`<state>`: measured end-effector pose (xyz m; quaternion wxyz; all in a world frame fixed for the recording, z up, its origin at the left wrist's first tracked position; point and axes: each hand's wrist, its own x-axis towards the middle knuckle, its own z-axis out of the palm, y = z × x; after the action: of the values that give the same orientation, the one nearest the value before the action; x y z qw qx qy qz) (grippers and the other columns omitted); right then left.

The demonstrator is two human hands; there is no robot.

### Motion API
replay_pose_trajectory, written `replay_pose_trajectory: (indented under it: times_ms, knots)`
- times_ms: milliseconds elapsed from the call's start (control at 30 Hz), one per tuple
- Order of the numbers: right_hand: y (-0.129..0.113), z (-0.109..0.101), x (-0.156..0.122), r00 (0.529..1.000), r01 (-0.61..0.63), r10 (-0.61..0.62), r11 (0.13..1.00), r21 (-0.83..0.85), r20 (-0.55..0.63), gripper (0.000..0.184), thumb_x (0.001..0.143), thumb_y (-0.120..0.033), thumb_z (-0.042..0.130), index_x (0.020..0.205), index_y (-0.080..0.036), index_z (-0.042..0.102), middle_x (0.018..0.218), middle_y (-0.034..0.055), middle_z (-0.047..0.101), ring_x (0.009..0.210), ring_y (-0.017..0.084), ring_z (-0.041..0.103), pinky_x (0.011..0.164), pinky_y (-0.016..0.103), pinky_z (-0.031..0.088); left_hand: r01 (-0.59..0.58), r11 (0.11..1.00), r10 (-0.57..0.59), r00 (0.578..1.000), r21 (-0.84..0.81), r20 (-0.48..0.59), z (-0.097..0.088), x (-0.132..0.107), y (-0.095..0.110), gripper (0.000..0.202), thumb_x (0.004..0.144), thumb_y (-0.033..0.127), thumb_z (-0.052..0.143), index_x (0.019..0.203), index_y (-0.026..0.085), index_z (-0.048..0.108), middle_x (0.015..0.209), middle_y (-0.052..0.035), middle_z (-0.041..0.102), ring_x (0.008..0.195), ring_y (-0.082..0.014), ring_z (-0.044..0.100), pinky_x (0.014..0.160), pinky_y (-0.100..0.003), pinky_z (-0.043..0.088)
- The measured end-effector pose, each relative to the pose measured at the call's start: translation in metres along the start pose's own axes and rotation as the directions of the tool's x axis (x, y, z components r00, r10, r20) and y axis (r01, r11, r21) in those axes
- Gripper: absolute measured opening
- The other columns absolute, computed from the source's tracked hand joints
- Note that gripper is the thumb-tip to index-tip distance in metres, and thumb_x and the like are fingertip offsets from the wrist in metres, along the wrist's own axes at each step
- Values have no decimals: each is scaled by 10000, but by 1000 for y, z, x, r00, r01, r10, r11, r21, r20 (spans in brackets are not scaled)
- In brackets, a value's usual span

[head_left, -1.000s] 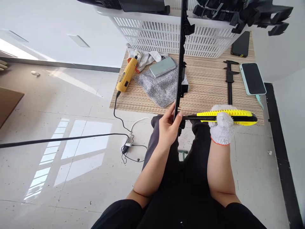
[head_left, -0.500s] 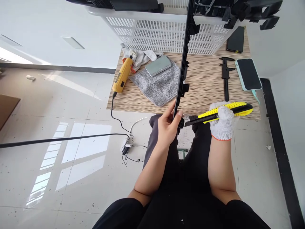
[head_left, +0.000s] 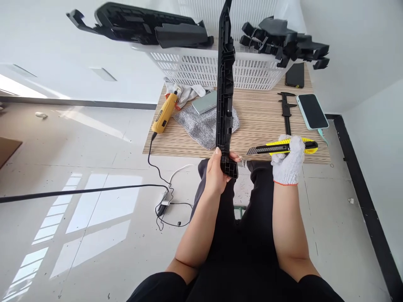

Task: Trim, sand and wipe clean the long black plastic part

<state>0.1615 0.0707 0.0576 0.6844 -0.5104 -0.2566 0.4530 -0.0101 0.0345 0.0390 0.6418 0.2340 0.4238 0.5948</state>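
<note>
A long black plastic trim piece (head_left: 225, 92) stands nearly lengthwise before me, its ribbed face turned towards the camera. My left hand (head_left: 215, 174), bare, is closed around its near end, with fingertips showing on the right side. In a white knitted glove, my right hand (head_left: 289, 161) grips a yellow and black utility knife (head_left: 277, 147). The knife's blade is out and points left, apart from the plastic piece. Under the far part of the piece lie a grey cloth (head_left: 201, 126) and a flat grey-green box (head_left: 204, 102), both partly covered by it.
A white plastic basket (head_left: 189, 67) at the back carries more black plastic parts (head_left: 286, 40). A yellow corded rotary tool (head_left: 165, 112) lies left on the wooden table (head_left: 252, 109). Black calipers (head_left: 286, 110), a charging phone (head_left: 312, 111) and a dark device (head_left: 295, 75) lie right.
The plastic piece has rolled from its thin edge to show its ribbed face. My right hand has drawn the knife blade away from it. The view has shifted, showing more of the basket.
</note>
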Motion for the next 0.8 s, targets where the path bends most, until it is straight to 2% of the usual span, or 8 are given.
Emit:
replay_pose_trajectory:
  times_ms: [100,167,233,333,433,600,700,800]
  knots:
    - [2,1,3,1000,-13,13,999,46,7,416,792,-610,658,797,-193,650,449,-99,345,353,73,320,310,190,180,-9,995,13,999,-98,37,3,0,-1,628,823,679,667,1197,174,672,772,-29,626,700,-137,651,276,-145,265]
    - [4,3,5,1000,-10,11,997,77,-14,411,797,-603,666,802,-193,645,461,-103,353,353,65,314,309,183,166,-4,998,10,996,-65,90,3,-2,-4,625,799,613,729,1241,177,652,777,-13,608,683,-131,635,294,-145,343]
    - [6,5,8,999,5,1,992,127,-51,376,780,-558,704,801,-189,631,519,-92,452,364,43,320,313,170,190,2,1000,-3,989,10,151,2,-5,-7,602,771,491,792,1266,187,634,822,-4,610,723,-134,641,356,-159,456]
    - [9,7,15,997,25,-7,974,226,-81,360,711,-471,788,813,-179,604,758,-39,660,394,4,355,330,152,276,-7,999,-3,974,44,225,0,-10,-11,602,723,350,826,1275,214,625,944,-11,610,906,-161,660,451,-177,553]
    - [11,5,20,998,-12,27,965,261,-56,369,708,-453,807,824,-175,594,822,-22,694,400,0,380,326,148,313,-17,1000,17,962,-5,272,-4,-19,-9,627,688,275,817,1282,225,623,1036,-30,635,959,-155,651,483,-162,559]
    - [10,-1,21,999,-32,41,947,321,-21,347,726,-433,838,817,-188,610,809,-44,680,419,1,423,332,134,361,-98,995,96,955,-4,280,-26,-55,11,584,659,243,819,1221,204,663,1121,-47,694,959,-152,665,541,-151,571]
    - [8,-1,19,996,-69,86,938,341,-35,319,746,-399,835,797,-187,603,788,-48,668,415,-2,415,318,134,339,-120,992,104,955,41,279,-44,-79,28,493,689,249,788,1167,177,692,1125,-71,723,934,-164,680,527,-149,565]
    - [6,3,19,994,-74,98,929,363,-49,325,761,-389,824,769,-197,563,749,-64,645,409,-3,406,316,132,333,-164,984,142,956,66,257,-57,-95,43,490,717,236,738,1200,182,685,1244,-93,708,993,-184,681,508,-143,559]
